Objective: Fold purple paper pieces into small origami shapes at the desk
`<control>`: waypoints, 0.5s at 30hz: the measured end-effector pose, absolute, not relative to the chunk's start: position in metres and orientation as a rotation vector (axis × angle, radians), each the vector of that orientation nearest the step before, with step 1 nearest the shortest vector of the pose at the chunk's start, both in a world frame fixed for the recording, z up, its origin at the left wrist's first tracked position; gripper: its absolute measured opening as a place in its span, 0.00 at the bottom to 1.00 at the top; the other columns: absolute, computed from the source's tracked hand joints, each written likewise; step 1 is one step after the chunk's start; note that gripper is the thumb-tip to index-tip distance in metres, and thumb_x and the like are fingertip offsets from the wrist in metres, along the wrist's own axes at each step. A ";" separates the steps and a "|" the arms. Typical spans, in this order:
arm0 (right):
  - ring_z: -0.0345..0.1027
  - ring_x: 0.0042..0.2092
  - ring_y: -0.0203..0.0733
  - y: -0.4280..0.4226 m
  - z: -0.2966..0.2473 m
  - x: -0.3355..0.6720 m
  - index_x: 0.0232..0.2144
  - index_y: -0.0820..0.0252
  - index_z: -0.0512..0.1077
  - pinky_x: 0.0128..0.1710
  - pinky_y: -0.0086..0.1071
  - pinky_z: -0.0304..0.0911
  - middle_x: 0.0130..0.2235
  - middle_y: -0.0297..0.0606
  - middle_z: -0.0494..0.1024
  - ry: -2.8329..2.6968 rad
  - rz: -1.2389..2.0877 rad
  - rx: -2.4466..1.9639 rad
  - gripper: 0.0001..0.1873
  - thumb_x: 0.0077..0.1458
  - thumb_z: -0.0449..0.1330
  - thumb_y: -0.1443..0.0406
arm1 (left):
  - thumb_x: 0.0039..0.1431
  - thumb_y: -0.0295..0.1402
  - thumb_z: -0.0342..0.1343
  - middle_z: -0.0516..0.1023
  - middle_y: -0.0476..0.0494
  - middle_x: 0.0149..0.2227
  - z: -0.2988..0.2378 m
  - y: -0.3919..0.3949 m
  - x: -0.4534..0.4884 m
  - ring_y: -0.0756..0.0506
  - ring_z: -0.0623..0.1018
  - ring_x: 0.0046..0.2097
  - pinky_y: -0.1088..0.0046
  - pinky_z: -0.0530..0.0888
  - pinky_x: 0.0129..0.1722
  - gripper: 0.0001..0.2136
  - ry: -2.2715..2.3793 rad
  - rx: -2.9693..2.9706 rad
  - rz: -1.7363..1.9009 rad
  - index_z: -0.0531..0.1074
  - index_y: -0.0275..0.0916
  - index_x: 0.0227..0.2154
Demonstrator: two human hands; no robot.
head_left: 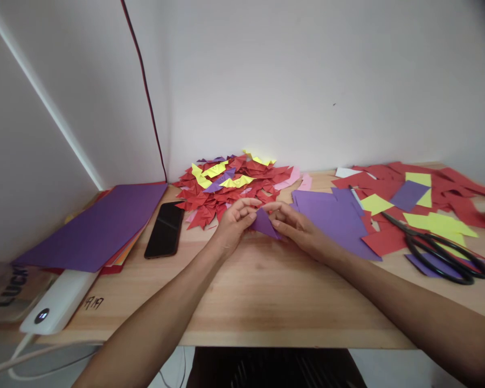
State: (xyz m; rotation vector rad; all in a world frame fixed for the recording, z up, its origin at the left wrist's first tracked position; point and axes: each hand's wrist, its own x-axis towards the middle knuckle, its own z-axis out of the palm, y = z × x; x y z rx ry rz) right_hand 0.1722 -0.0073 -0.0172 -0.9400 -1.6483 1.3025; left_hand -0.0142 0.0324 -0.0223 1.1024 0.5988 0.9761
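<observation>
Left hand (235,222) and right hand (293,225) both pinch a purple fold (264,223) mid-table (267,291), folded pile (230,186) at 12 o'clock, phone (165,230) at 9, scissors (442,249) at 3.

The folded paper piece (263,223) is showing plain purple. The pile of folded pieces (230,186) is mixing mostly red with yellow and purple. The scissors (444,253) and phone (165,230) are looking black, and the surface (258,291) is showing pale wood grain.
</observation>
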 end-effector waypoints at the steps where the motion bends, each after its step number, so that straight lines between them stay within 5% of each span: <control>1: 0.56 0.27 0.33 -0.006 -0.018 0.172 0.53 0.52 0.62 0.26 0.28 0.54 0.31 0.30 0.64 -1.679 1.265 -0.939 0.17 0.63 0.53 0.58 | 0.50 0.37 0.65 0.71 0.52 0.28 -0.023 0.032 -0.014 0.54 0.69 0.27 0.79 0.65 0.28 0.18 0.600 1.117 0.973 0.70 0.38 0.42; 6: 0.59 0.28 0.35 -0.003 -0.025 0.172 0.51 0.54 0.65 0.29 0.29 0.56 0.29 0.30 0.66 -1.825 1.040 -0.983 0.16 0.61 0.53 0.63 | 0.52 0.38 0.63 0.71 0.52 0.27 -0.022 0.030 -0.014 0.54 0.70 0.27 0.80 0.66 0.27 0.17 0.666 1.265 0.924 0.70 0.37 0.43; 15: 0.64 0.30 0.36 0.000 -0.024 0.177 0.31 0.58 0.68 0.31 0.30 0.59 0.29 0.32 0.72 -1.796 0.836 -1.182 0.10 0.60 0.54 0.59 | 0.57 0.50 0.54 0.72 0.46 0.31 -0.017 0.023 -0.009 0.49 0.72 0.31 0.75 0.72 0.28 0.20 0.781 1.298 0.869 0.73 0.35 0.36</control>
